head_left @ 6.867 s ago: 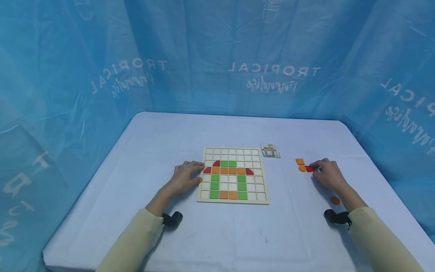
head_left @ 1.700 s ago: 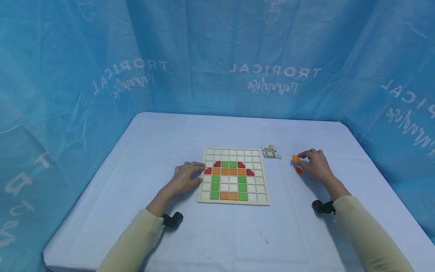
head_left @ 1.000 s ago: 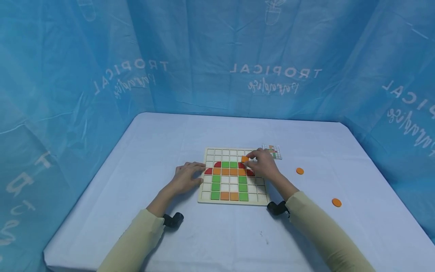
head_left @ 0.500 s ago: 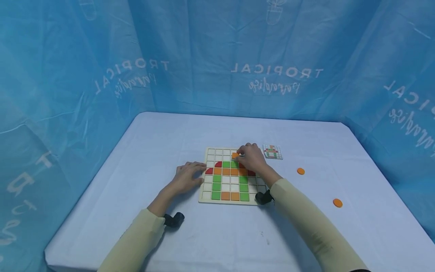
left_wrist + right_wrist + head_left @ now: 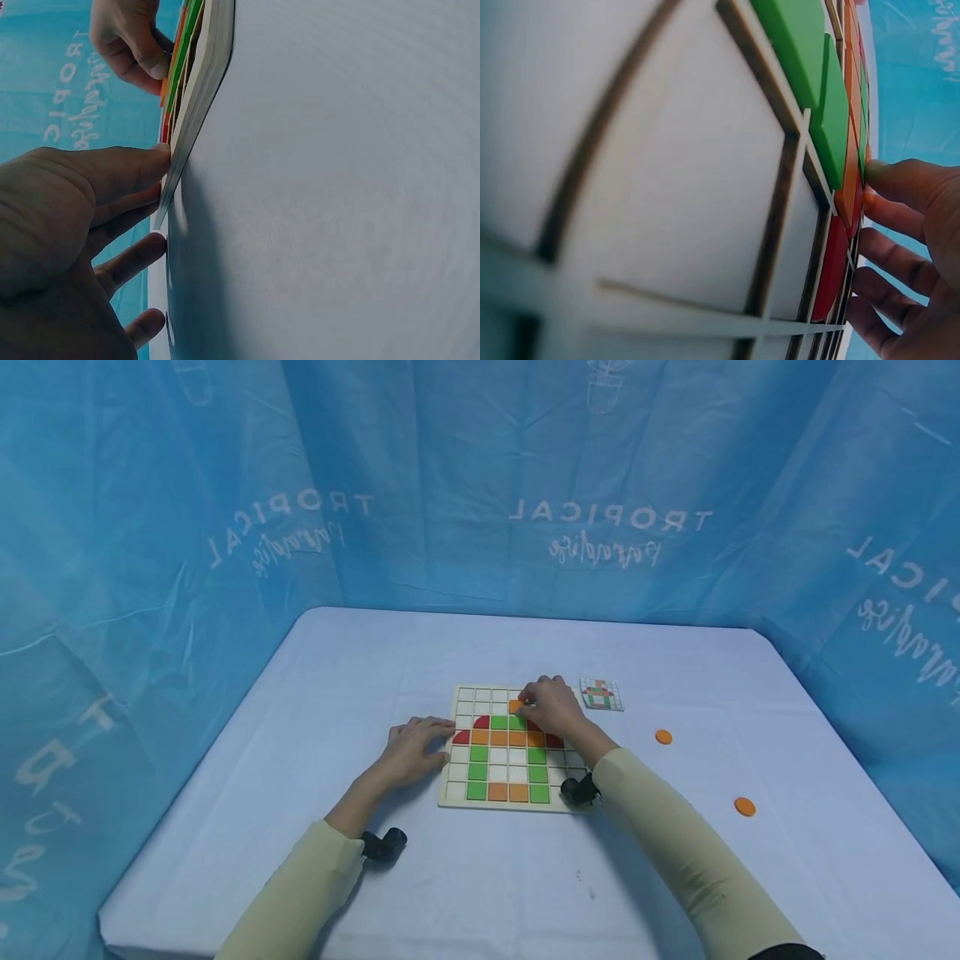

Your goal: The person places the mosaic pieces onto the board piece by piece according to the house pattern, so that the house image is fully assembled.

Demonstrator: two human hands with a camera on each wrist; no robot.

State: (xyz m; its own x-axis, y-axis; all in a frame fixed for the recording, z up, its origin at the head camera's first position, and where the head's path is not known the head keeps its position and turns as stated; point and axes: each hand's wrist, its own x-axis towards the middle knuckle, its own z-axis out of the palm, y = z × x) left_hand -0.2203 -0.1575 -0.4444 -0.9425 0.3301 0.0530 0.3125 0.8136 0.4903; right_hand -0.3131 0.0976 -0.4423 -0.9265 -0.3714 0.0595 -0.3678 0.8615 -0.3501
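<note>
A pale gridded wooden board lies on the table, with green squares, orange squares and red quarter-round tiles set in its cells. My right hand pinches an orange square tile between thumb and fingers, at the cell just above the right one of the two upper green squares. It covers part of the board's upper right. My left hand rests against the board's left edge; in the left wrist view its thumb touches the rim, fingers spread and mostly straight.
A small pattern card lies beyond the board's upper right corner. Two orange discs, a farther one and a nearer one, lie on the white table to the right. Blue curtains surround the table.
My right hand placed a red quarter tile on the board, then brought the orange square from the right, lastly lowering it slightly at its cell. My left hand stayed at the board's edge.
</note>
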